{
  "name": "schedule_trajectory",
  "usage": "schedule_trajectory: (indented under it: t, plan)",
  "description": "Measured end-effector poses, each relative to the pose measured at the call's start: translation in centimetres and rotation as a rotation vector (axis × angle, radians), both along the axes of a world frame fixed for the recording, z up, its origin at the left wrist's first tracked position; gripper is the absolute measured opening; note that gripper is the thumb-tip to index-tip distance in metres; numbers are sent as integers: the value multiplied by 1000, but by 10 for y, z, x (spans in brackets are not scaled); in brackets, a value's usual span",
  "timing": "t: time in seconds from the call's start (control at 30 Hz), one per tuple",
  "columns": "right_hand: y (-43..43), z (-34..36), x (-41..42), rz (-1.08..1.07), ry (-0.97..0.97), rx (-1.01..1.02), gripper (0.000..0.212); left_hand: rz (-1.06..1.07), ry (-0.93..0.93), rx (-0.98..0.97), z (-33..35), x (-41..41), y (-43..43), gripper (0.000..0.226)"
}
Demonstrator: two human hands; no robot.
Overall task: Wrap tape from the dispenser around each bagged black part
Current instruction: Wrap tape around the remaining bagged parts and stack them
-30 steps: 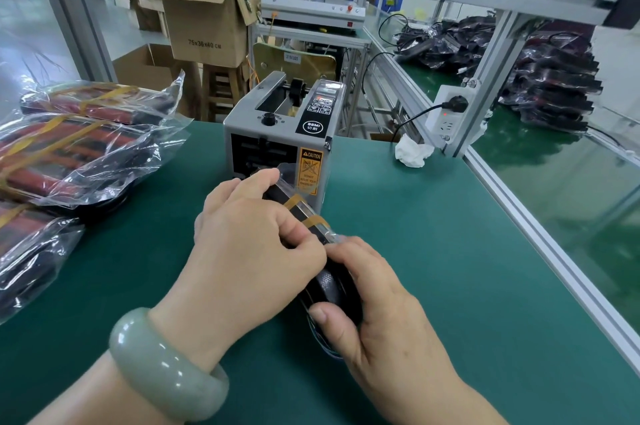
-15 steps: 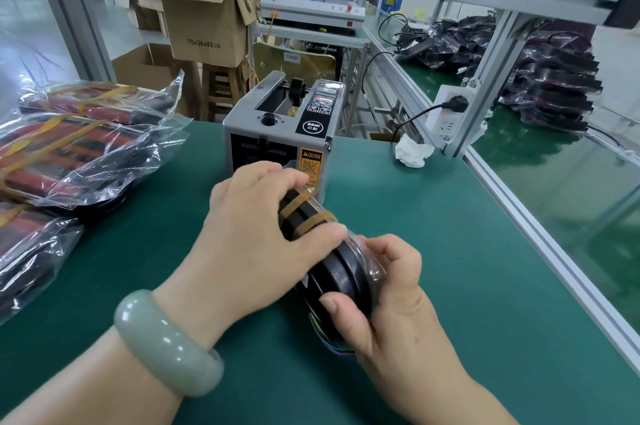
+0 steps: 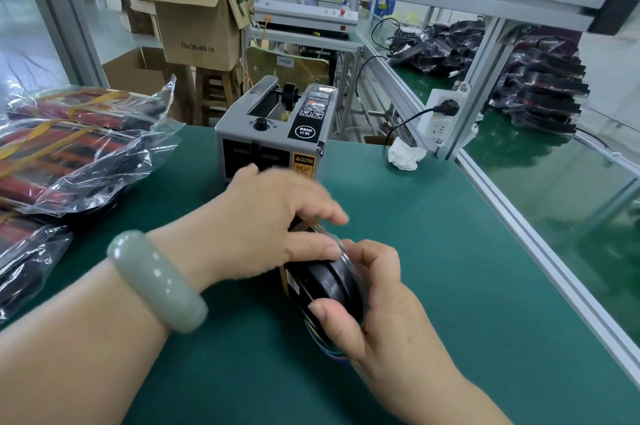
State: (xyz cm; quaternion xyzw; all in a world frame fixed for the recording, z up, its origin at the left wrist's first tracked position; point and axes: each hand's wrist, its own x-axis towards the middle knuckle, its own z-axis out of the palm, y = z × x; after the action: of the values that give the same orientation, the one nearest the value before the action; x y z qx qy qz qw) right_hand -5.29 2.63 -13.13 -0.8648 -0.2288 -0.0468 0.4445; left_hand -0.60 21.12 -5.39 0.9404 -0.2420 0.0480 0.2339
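- The bagged black part (image 3: pixel 325 282) is in front of the tape dispenser (image 3: pixel 273 133), on my side of it. I cannot tell if it touches the desk (image 3: pixel 450 251), because the hands hide its underside.
- The right grip (image 3: pixel 381 313) is clamped around the end far from the dispenser.
- The left grip (image 3: pixel 270 223) covers the end toward the dispenser, with the thumb on the bag. Its fingers are blurred, so I cannot tell if they clasp or only press.
- An amber tape strip (image 3: pixel 304 225) shows only partly under these fingers.
- To the left of the dispenser, the picture border cuts off a pile of bagged parts (image 3: pixel 69 154).
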Motion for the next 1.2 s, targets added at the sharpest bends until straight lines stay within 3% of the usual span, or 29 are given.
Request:
schedule_trajectory:
  t: [0.07,0.13,0.27,0.33,0.43,0.53,0.6,0.73,0.8,0.87,0.9,0.97,1.0,1.1,1.2]
  plan:
    - [-2,1,0,47,50,50,51,-105,127,27,5,6,3,30]
    - [-5,3,3,94,114,101,56,-138,137,50,4,14,5,27]
    - [-24,-5,7,218,312,227,105,-147,71,18,-4,17,9,33]
    - [-33,-7,8,304,457,275,120,-140,35,-31,-9,13,15,41]
    - [-29,-8,7,268,422,308,96,-32,5,-331,-13,7,26,22]
    - [-15,5,8,-56,99,416,59,67,31,-716,-23,-2,31,24]
    - [-16,24,9,-158,-68,412,48,110,58,-957,-32,-9,29,28]
    - [-16,68,5,-85,-155,315,48,69,280,-1399,-58,-17,22,77]
    - [-12,80,5,-82,-180,226,49,38,371,-1470,-66,-22,17,90]
    - [-9,85,8,-97,-162,165,51,122,295,-1458,-69,-26,13,81]
    - [-7,86,9,-110,-147,171,51,204,186,-1430,-69,-28,13,64]
    - [-4,86,11,-138,-133,190,50,344,-187,-1245,-61,-34,16,22]
    - [-2,85,12,-149,-139,192,50,328,-372,-1081,-54,-38,18,12]
    - [0,83,15,-160,-149,209,54,100,-654,-652,-29,-45,11,8]
    - [-3,80,16,-109,-154,188,63,13,-607,-403,-11,-41,1,42]
